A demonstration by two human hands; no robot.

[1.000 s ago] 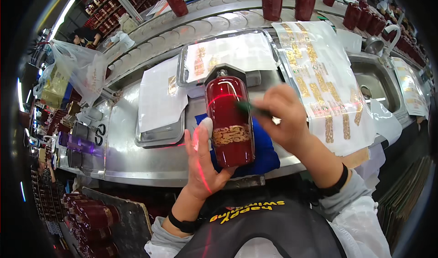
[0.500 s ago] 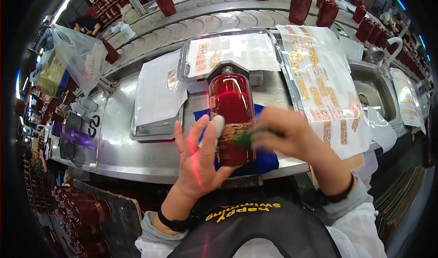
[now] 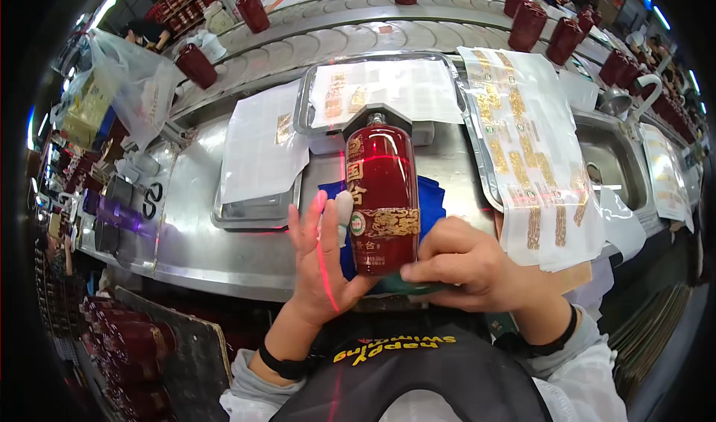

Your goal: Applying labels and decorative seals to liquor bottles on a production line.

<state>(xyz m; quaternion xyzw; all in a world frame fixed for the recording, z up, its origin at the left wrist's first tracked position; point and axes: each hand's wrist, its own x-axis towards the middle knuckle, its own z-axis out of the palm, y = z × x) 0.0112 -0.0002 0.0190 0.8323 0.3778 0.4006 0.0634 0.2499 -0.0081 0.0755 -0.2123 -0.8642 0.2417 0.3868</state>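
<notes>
A dark red bottle with gold labels lies lengthwise on a blue cloth on the steel counter, its neck pointing away from me. My left hand is flat against the bottle's left side and base, fingers spread, one fingertip wrapped in white. My right hand grips a green scraper-like tool and presses it at the bottle's lower right end. A red laser line crosses the bottle and my left palm.
A steel tray with label sheets sits behind the bottle, another tray with white paper to the left. Long sheets of gold labels lie to the right beside a sink. Several red bottles stand on the far shelf.
My right hand with the green tool slid down the bottle from near its upper part to its base end. My left hand stayed against the bottle's left side.
</notes>
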